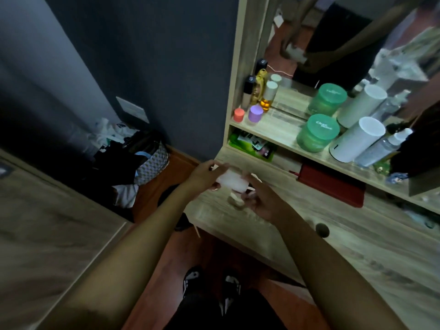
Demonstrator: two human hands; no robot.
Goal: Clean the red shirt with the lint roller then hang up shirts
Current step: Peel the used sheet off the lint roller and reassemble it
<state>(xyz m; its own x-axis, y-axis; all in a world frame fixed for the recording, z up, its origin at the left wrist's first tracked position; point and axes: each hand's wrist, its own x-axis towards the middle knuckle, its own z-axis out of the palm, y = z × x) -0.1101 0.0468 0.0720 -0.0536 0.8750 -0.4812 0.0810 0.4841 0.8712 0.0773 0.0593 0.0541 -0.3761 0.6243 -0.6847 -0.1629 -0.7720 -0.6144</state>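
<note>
Both forearms extend over the tabletop [357, 253] edge. Left hand [204, 175] and right hand [259, 201] together grip a white lint roller [232, 181], blurred, held just above the tabletop's left corner.

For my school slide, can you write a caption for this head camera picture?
Both hands, left hand and right hand, hold a white cylindrical lint roller over a pale wooden dressing table.

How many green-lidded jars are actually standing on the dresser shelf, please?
1: the green-lidded jar stands on the shelf left of the white cylinder. The second green jar behind it is its reflection in the mirror. Others may be hidden off frame.
</note>
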